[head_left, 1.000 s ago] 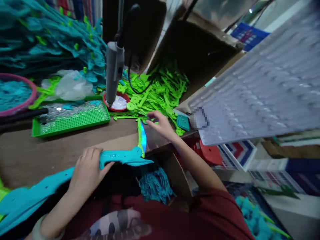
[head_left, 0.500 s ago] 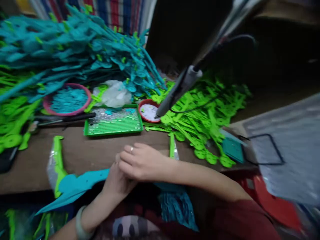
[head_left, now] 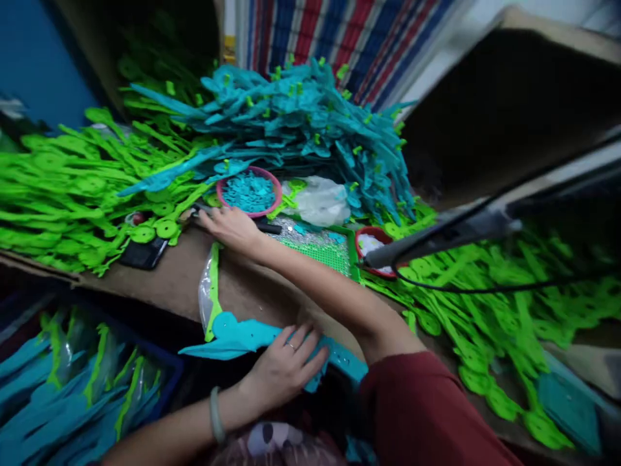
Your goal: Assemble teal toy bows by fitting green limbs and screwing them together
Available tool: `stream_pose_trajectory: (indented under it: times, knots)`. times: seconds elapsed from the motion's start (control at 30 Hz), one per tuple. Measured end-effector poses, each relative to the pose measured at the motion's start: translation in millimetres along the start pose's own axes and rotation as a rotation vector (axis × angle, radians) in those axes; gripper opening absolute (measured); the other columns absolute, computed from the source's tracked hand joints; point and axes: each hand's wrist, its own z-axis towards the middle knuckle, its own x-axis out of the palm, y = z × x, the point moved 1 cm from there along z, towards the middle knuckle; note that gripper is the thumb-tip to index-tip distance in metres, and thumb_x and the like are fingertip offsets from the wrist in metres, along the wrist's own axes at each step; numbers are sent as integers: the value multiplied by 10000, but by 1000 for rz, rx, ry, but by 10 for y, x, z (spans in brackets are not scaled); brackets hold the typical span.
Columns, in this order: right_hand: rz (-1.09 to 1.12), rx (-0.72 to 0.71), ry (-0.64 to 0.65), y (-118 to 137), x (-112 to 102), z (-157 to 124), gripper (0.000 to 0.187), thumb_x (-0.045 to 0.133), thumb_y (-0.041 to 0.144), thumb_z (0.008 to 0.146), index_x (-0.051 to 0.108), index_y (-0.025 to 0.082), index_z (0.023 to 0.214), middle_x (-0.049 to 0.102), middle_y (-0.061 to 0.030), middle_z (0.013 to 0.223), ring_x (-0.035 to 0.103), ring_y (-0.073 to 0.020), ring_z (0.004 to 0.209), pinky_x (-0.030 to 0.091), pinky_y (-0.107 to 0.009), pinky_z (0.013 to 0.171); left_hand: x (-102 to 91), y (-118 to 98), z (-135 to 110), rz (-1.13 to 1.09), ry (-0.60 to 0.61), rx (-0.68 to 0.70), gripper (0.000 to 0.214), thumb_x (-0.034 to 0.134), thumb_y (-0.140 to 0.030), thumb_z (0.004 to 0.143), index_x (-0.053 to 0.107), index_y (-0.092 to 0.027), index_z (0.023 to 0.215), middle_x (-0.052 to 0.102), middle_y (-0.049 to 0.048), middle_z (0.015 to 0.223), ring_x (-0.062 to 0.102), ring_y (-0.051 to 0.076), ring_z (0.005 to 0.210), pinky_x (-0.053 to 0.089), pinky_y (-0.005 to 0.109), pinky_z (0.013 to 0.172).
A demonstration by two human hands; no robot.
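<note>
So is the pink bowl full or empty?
Full, nearly. The pink bowl holds a heap of small teal pieces almost up to its rim. The right hand rests just in front of it.

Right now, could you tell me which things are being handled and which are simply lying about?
In hand:
left hand pressing on the teal foam piece
right hand reaching onto the black tool

Lying about:
pink bowl
green tray
phone
</note>
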Motion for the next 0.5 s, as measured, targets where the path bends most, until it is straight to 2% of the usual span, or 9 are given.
stream_pose_trajectory:
  times: [0.07, 0.13, 0.2, 0.23, 0.33, 0.4, 0.5]
  knots:
    - [12, 26, 4, 65, -171, -141, 519, 345, 70, 952, 359, 105, 1470, 657, -119, 1052, 660, -138, 841, 483, -254, 698, 107, 15, -44, 43, -138, 4, 348, 528, -260, 925, 586, -138, 1246, 612, 157, 1300, 570, 295, 1188, 454, 417, 951]
    - [111, 53, -39, 128, -272, -320, 567, 343, 88, 958, 274, 160, 1516, 664, -100, 1015, 650, -153, 803, 512, -262, 691, 170, 23, -43, 56, -201, -4, 319, 487, -240, 936, 612, -123, 1205, 618, 165, 1289, 580, 289, 1175, 471, 395, 928]
    - [342, 135, -125, 183, -239, -507, 538, 314, 131, 987, 274, 190, 1520, 674, -81, 982, 635, -157, 813, 527, -278, 739, 174, 29, -29, 59, -229, -4, 322, 481, -228, 932, 620, -107, 1196, 610, 168, 1298, 569, 291, 1194, 472, 383, 935]
    - [435, 174, -123, 209, -173, -596, 520, 316, 142, 990, 307, 188, 1508, 679, -77, 954, 627, -155, 790, 528, -282, 743, 161, 32, -24, 61, -242, -2, 323, 486, -223, 927, 623, -100, 1192, 611, 168, 1296, 568, 294, 1197, 469, 384, 945]
    - [552, 215, 69, 305, 46, -840, 460, 388, 159, 974, 460, 147, 1428, 681, -83, 871, 614, -158, 713, 520, -285, 709, 113, 39, -29, 61, -272, 3, 329, 511, -221, 916, 629, -78, 1188, 627, 173, 1264, 571, 308, 1192, 461, 404, 969]
    - [557, 210, 98, 385, 53, -1017, 445, 410, 189, 975, 490, 159, 1412, 669, -80, 862, 609, -163, 709, 514, -284, 693, 101, 37, -42, 56, -286, 12, 341, 517, -209, 912, 621, -68, 1205, 633, 173, 1253, 579, 298, 1181, 455, 410, 986]
    - [544, 234, -170, 487, -140, -1288, 471, 390, 212, 991, 429, 238, 1459, 612, -39, 806, 559, -147, 664, 494, -267, 641, 109, 28, -60, 42, -320, 31, 319, 504, -161, 908, 630, -96, 1194, 678, 139, 1171, 624, 248, 1081, 465, 400, 974]
